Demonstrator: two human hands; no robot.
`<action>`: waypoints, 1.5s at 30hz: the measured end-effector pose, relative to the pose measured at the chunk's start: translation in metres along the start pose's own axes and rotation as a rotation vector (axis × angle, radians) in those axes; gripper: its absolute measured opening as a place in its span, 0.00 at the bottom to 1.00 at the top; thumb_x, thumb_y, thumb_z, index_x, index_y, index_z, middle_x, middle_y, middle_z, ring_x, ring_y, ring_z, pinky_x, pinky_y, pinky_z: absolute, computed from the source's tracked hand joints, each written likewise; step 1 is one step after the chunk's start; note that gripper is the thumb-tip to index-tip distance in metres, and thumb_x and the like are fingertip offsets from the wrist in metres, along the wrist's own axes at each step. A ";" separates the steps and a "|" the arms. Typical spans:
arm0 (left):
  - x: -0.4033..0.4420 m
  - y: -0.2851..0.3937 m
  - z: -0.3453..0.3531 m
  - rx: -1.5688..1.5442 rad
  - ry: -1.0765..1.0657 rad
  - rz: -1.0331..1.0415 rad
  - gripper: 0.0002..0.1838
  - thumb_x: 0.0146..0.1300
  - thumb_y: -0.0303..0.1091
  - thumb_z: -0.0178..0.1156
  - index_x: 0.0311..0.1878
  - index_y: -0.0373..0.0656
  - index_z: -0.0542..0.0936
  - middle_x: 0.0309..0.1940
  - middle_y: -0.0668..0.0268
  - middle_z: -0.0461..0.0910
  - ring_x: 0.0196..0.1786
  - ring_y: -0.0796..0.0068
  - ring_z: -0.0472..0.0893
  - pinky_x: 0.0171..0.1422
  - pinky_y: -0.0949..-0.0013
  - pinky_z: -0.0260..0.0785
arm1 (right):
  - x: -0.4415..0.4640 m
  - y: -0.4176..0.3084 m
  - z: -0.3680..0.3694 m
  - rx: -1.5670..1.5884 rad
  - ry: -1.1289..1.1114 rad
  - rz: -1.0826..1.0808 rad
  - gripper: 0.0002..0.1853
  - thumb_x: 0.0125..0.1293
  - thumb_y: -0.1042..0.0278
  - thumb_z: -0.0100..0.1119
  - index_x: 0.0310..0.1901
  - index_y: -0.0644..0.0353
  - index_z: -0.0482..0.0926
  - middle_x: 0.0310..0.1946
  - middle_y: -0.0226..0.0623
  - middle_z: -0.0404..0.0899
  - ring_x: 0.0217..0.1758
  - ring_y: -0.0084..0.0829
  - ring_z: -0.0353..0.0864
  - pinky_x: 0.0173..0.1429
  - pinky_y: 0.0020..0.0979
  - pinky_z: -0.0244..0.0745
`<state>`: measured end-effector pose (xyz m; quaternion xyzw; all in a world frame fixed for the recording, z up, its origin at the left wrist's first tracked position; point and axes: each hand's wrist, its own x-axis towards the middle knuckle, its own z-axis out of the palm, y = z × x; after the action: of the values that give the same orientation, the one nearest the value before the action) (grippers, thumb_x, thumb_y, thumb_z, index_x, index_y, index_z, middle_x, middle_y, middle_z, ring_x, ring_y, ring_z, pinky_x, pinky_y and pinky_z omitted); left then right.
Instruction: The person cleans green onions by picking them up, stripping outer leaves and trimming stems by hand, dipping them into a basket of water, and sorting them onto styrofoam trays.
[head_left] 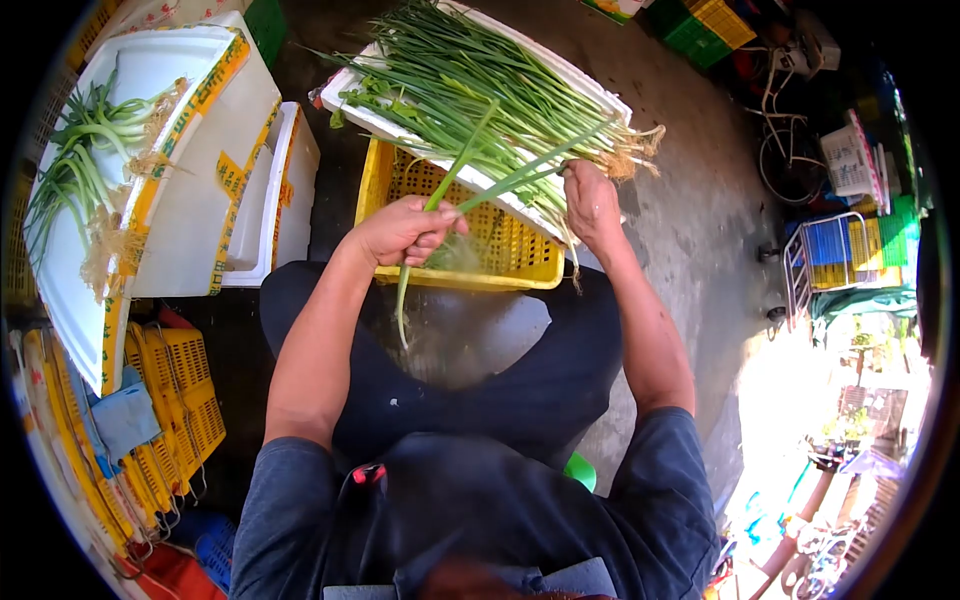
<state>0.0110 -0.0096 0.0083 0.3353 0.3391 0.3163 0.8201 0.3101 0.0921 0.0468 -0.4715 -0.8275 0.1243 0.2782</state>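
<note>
My left hand (408, 230) is closed around a few long green scallion leaves (520, 180), which cross in front of its fingers; one end hangs below the fist. To the right, my right hand (594, 205) is closed, thumb and fingers pinched on a scallion at the pile's edge. The exact grip there is partly hidden. Beyond both hands lies a thick pile of scallions (480, 80), roots toward the right, in a white foam tray (385, 125). That tray rests across a yellow plastic crate (470, 279).
On the left, more rooted scallions (95, 150) lie on a white foam box (190, 200) with yellow tape. Yellow crates (180, 390) stand below it. A trolley with baskets (835, 250) is at the right, on the wet grey floor (690, 200).
</note>
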 end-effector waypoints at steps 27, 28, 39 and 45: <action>0.013 0.008 -0.022 -0.465 0.449 0.411 0.10 0.74 0.41 0.59 0.45 0.44 0.75 0.22 0.73 0.68 0.25 0.76 0.70 0.32 0.67 0.66 | -0.017 0.075 0.067 -0.757 -0.200 -0.028 0.06 0.62 0.71 0.53 0.36 0.59 0.80 0.36 0.44 0.83 0.45 0.46 0.83 0.68 0.59 0.67; 0.014 0.007 -0.025 -0.474 0.438 0.407 0.10 0.74 0.40 0.60 0.46 0.43 0.76 0.22 0.73 0.68 0.25 0.76 0.70 0.32 0.66 0.66 | -0.015 0.077 0.063 -0.744 -0.177 -0.010 0.06 0.63 0.71 0.53 0.37 0.59 0.80 0.36 0.44 0.83 0.45 0.46 0.83 0.68 0.60 0.67; 0.027 0.000 -0.018 -0.364 0.455 0.463 0.12 0.69 0.40 0.65 0.47 0.43 0.78 0.24 0.72 0.72 0.23 0.78 0.70 0.29 0.69 0.65 | -0.038 -0.004 0.056 0.268 0.136 0.360 0.15 0.69 0.71 0.59 0.53 0.71 0.77 0.38 0.52 0.82 0.40 0.42 0.82 0.45 0.40 0.75; 0.031 -0.007 -0.007 -0.357 0.575 0.565 0.16 0.64 0.40 0.71 0.46 0.42 0.79 0.30 0.68 0.79 0.21 0.80 0.70 0.24 0.72 0.66 | -0.078 -0.073 0.110 0.179 -0.002 0.152 0.17 0.67 0.73 0.64 0.54 0.64 0.73 0.33 0.49 0.83 0.32 0.43 0.84 0.38 0.40 0.76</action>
<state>0.0256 0.0119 -0.0120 0.1663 0.3886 0.6622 0.6188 0.2261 -0.0062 -0.0351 -0.5059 -0.7753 0.2190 0.3083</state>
